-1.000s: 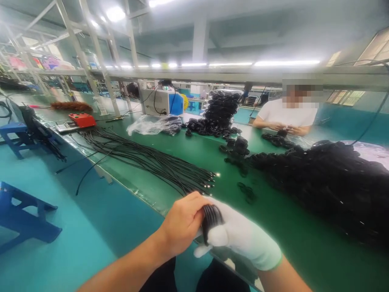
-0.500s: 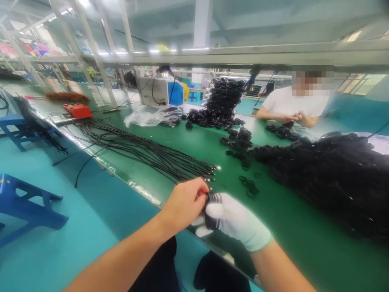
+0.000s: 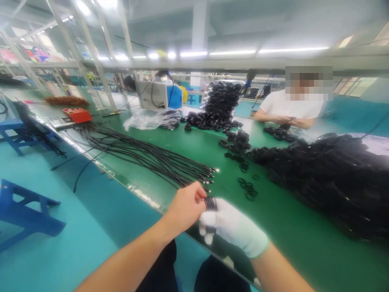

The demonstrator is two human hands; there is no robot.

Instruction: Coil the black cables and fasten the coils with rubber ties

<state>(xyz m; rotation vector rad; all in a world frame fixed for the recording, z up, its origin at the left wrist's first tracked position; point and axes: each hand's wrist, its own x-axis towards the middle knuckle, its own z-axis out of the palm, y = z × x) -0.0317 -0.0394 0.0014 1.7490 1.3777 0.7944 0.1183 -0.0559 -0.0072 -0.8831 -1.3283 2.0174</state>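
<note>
Over the table's near edge, my right hand (image 3: 234, 227), in a white glove, is closed around a coiled black cable (image 3: 210, 204). Its loops lie side by side, and the gloved fingers cover their lower part. My bare left hand (image 3: 187, 204) is closed at the coil's left side, with thumb and forefinger pinched against it. The fingers hide exactly what they grip there. Just beyond my hands lies a long bundle of straight black cables (image 3: 152, 156), with shiny metal ends pointing toward the right.
Small black rings (image 3: 247, 186) lie on the green table (image 3: 188, 142). A large heap of black coils (image 3: 328, 178) fills the right side. Farther back are a stack of coils (image 3: 223, 101), a red box (image 3: 77, 115) and a co-worker (image 3: 293, 105). Blue stools (image 3: 30, 207) stand at left.
My right hand has shifted slightly down and left around the coil, and its fingers now cover more of the lower loops. My left hand stays at the coil's left side.
</note>
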